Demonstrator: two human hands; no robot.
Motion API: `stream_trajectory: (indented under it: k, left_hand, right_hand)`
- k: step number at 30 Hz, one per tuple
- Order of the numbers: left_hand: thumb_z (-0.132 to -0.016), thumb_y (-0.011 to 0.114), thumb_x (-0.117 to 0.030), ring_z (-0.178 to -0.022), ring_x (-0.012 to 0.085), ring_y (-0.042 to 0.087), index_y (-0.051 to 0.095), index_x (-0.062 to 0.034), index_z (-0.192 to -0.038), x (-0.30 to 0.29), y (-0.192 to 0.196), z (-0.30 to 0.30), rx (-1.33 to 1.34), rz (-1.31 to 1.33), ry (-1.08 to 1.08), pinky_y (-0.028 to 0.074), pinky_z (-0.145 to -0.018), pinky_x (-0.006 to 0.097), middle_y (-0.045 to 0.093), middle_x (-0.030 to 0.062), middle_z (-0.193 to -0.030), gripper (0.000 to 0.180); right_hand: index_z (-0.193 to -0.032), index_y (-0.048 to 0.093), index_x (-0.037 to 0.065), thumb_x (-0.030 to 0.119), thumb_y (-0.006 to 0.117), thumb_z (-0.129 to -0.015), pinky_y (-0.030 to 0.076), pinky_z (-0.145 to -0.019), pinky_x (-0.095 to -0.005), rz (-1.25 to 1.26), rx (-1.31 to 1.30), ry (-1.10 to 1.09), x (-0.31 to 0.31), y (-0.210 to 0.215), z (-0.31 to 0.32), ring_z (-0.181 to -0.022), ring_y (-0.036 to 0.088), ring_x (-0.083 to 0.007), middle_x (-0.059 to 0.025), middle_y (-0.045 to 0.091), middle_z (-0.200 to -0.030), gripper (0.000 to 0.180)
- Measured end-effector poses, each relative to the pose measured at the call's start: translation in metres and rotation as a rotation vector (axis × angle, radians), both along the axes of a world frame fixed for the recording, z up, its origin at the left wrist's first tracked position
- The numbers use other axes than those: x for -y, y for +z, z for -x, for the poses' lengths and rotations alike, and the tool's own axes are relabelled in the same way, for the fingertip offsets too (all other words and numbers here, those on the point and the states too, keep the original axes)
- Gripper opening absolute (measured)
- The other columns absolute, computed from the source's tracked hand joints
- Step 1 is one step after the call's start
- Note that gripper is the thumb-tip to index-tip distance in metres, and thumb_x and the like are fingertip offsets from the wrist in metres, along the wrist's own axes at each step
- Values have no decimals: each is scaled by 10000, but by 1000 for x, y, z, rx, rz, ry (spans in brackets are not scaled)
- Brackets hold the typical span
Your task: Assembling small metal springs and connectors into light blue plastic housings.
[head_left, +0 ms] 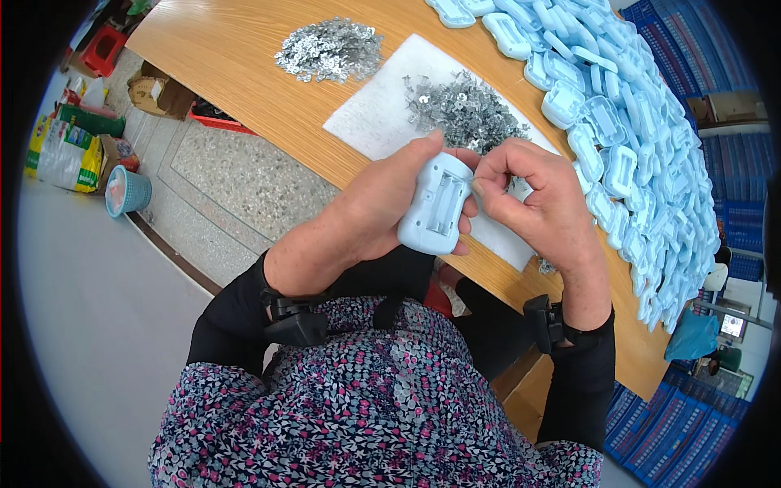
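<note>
Head view shows both hands raised over the near edge of a wooden counter. Left hand wraps around a pale blue plastic casing, thumb on top and fingers behind, gripping it firmly with its ribbed open recess facing up. Right hand sits just beside the casing, its thumb and forefinger pinched together at the casing's upper right edge; whether a small metal piece is between them cannot be told. The casing is held above the counter edge, in front of the person's chest. Behind the hands lies a white mat carrying a heap of small grey metal clips. A 2nd heap of shinier metal clips rests on bare wood further left. Along the right side of the counter runs a large pile of matching blue casings. A teal basket stands on the floor at left, and blue crates are stacked at right.
</note>
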State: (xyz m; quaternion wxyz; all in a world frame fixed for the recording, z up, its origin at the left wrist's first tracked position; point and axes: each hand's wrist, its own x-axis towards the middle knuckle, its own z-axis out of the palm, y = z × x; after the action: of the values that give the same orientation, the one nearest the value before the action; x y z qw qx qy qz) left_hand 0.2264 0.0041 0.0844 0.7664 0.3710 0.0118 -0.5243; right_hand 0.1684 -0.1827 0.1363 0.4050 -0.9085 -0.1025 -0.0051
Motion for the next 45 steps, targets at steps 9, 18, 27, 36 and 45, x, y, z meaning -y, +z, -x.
stream_trajectory:
  k: [9,18,27,36,45]
  left_hand:
    - [-1077,259,-454,-715,234,679,495,-7,-1300,7,0,7,30,-27,-54,623,-631,426,648,136,-827,552]
    - [-1058,313,-506,-710,214,677,486,-15,-1280,12,-6,14,50,-51,-124,624,-632,409,655,123,-862,566]
    - [-1071,255,-482,-691,216,683,408,-9,-1375,10,-10,15,32,43,-111,598,-596,387,672,134,-872,583]
    - [-1082,221,-434,-754,211,687,434,-31,-1390,16,6,20,107,22,-143,587,-682,351,672,158,-943,550]
    - [-946,524,-110,-795,101,618,528,-32,-1355,14,-5,24,948,-232,-168,515,-675,285,652,39,-931,417]
  right_hand:
    - [-782,613,29,80,682,-760,466,-665,-331,179,61,108,8,4,3,-686,574,-210,-56,592,-708,88]
    - [-798,624,22,81,716,-786,479,-661,-364,549,-25,126,-12,22,7,-670,600,-281,-102,623,-738,111]
    - [-931,660,11,94,713,-858,486,-651,-309,275,75,-125,-2,12,28,-723,613,-171,-68,641,-795,123]
    - [-1038,655,12,195,667,-953,466,-668,-228,-692,-409,-375,4,-16,43,-718,553,-70,4,637,-854,203]
    - [-1011,676,15,162,702,-904,469,-675,-234,-743,-472,-440,16,-23,52,-758,571,-74,-11,675,-926,184]
